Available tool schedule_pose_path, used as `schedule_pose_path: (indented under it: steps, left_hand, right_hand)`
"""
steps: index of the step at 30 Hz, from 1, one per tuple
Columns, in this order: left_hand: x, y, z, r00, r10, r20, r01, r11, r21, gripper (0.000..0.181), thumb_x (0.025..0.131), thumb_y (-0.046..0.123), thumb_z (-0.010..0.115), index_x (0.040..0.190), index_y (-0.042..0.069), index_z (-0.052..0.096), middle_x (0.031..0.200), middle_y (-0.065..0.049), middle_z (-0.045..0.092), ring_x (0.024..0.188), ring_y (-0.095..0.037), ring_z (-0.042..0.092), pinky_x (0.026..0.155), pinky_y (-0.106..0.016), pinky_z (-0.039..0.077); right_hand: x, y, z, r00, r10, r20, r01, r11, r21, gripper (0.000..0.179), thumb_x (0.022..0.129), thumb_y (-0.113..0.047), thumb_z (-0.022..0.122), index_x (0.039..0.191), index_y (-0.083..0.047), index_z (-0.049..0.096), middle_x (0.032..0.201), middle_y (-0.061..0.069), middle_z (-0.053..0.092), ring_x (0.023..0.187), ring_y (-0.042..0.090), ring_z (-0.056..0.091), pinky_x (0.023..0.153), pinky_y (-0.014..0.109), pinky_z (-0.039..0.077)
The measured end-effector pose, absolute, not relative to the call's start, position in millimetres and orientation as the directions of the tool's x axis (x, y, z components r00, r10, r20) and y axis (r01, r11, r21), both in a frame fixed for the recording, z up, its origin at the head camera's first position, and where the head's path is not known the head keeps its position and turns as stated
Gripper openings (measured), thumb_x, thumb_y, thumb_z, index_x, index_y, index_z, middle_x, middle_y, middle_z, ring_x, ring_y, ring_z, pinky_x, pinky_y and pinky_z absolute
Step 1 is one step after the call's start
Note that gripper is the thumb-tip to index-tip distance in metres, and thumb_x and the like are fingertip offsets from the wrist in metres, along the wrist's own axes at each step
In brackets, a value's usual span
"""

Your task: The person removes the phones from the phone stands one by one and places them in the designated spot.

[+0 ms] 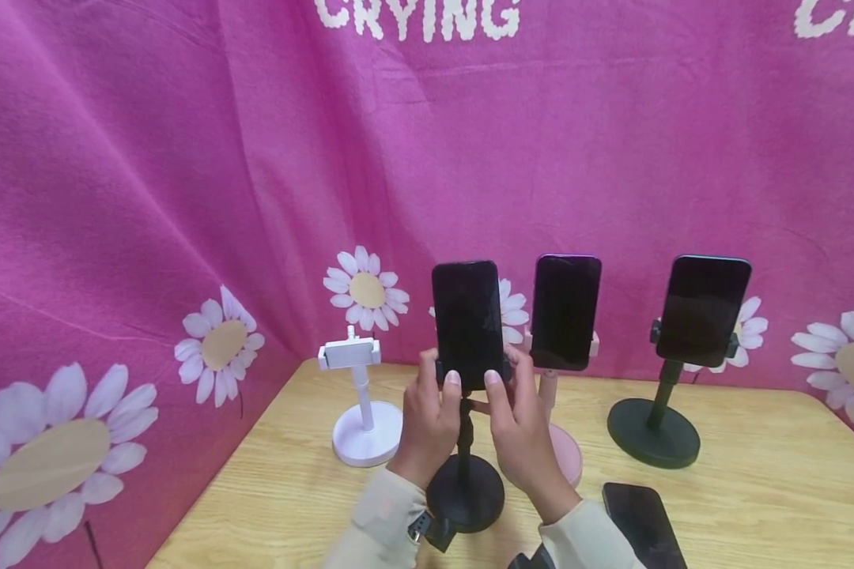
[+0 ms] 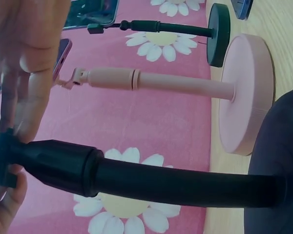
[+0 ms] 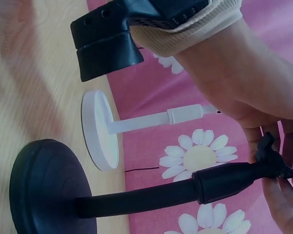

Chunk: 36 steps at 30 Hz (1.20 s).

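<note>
"Black, upright, round-cornered: where is that phone [image 1: 467,316]?"

"On the black stand [image 1: 466,506], its lower end between the fingers of the left hand [image 1: 427,423] and right hand [image 1: 523,438], which pinch it, thumbs in front."

"Count them?"

"Four phones, one a flat phone [image 1: 643,521] on the table [image 1: 270,490]; four stands, the others a white stand [image 1: 366,448], pink stand [image 1: 568,456] and green stand [image 1: 633,435]."

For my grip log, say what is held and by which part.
The left hand and right hand hold the phone atop the front black stand, gripping that phone by its lower end, thumbs on its front.
</note>
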<state>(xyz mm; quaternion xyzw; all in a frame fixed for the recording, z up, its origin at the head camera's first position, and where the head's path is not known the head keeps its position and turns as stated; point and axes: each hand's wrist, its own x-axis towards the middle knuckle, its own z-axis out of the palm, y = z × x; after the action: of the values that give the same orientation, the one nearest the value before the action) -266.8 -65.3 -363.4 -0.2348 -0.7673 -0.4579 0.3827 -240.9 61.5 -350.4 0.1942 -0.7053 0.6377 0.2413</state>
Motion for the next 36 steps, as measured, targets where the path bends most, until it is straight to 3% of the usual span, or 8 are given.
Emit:
schedule_pose_path:
  steps: [3,9,15,21,24,27,33,36]
  left_hand:
    - [-264.0,-62.4,-364.8,-0.582,0.003,0.813,0.722,0.462,0.515,0.03,0.096,0.02,0.046,0.125,0.011,0.042,0.082,-0.003,0.059,0.071,-0.013,0.057,0.064,-0.025,0.053]
    - [-260.2,-55.4,-369.5,-0.543,-0.019,0.84,0.746,0.447,0.493,0.03,0.096,0.019,0.045,0.124,0.011,0.042,0.087,-0.004,0.063,0.072,-0.013,0.062,0.064,-0.024,0.054]
    - [-255.0,-51.9,-371.9,-0.507,-0.036,0.861,0.765,0.441,0.47,0.029,0.095,0.016,0.045,0.123,0.01,0.043,0.087,-0.004,0.064,0.069,-0.012,0.062,0.062,-0.021,0.053]
    - [-251.0,-51.4,-371.8,-0.495,-0.043,0.868,0.772,0.436,0.462,0.029,0.094,0.015,0.045,0.122,0.01,0.044,0.089,-0.005,0.066,0.072,-0.014,0.064,0.063,-0.022,0.053]
    - [-249.8,-51.6,-372.5,-0.492,-0.047,0.869,0.774,0.435,0.461,0.029,0.094,0.014,0.045,0.122,0.009,0.045,0.084,-0.004,0.064,0.068,-0.013,0.062,0.06,-0.021,0.052]
    - [-248.7,-51.2,-373.3,-0.498,-0.033,0.867,0.779,0.422,0.464,0.029,0.094,0.014,0.044,0.123,0.009,0.044,0.078,-0.002,0.06,0.062,-0.01,0.057,0.056,-0.019,0.049]
    - [-251.2,-53.5,-372.0,-0.483,-0.015,0.876,0.776,0.456,0.436,0.031,0.095,0.016,0.043,0.125,0.009,0.041,0.067,0.0,0.049,0.051,-0.005,0.044,0.047,-0.013,0.038]
    - [-254.5,-56.9,-371.5,-0.451,-0.013,0.892,0.781,0.478,0.402,0.034,0.097,0.016,0.043,0.13,0.008,0.038,0.066,0.0,0.05,0.05,-0.007,0.048,0.049,-0.013,0.043]
  right_hand:
    - [-237.2,60.8,-350.5,-0.792,0.04,0.61,-0.602,0.117,-0.79,0.041,0.1,-0.018,0.052,0.138,-0.019,0.038,0.141,0.002,0.03,0.111,0.025,0.061,0.073,0.035,0.057]
    - [-229.0,60.9,-351.2,-0.783,0.048,0.62,-0.609,0.142,-0.781,0.039,0.1,-0.015,0.051,0.136,-0.016,0.037,0.131,0.004,0.044,0.101,0.025,0.063,0.072,0.035,0.057]
    - [-221.2,61.6,-350.3,-0.759,0.045,0.649,-0.64,0.133,-0.757,0.037,0.1,-0.008,0.049,0.134,-0.012,0.038,0.126,0.006,0.05,0.104,0.026,0.062,0.071,0.036,0.057]
    - [-212.8,60.5,-347.5,-0.794,0.044,0.606,-0.597,0.133,-0.791,0.037,0.1,-0.01,0.049,0.134,-0.017,0.038,0.126,0.005,0.051,0.104,0.025,0.064,0.072,0.036,0.057]
    - [-207.8,60.8,-343.7,-0.806,0.057,0.59,-0.572,0.186,-0.799,0.037,0.1,-0.012,0.05,0.135,-0.018,0.038,0.129,0.004,0.049,0.107,0.022,0.062,0.078,0.038,0.056]
    - [-204.8,62.3,-335.0,-0.748,0.099,0.656,-0.607,0.299,-0.737,0.046,0.098,-0.012,0.053,0.141,-0.019,0.036,0.128,0.004,0.051,0.111,0.02,0.059,0.087,0.043,0.053]
    - [-218.6,51.8,-293.8,-0.492,0.093,0.866,-0.705,0.542,-0.458,0.082,0.085,-0.02,0.072,0.152,-0.022,0.024,0.133,0.013,0.047,0.116,0.025,0.051,0.088,0.05,0.049]
    - [-229.8,37.5,-276.9,-0.476,0.047,0.878,-0.641,0.665,-0.383,0.093,0.079,-0.037,0.077,0.153,-0.027,0.021,0.135,0.016,0.041,0.115,0.029,0.048,0.083,0.051,0.052]
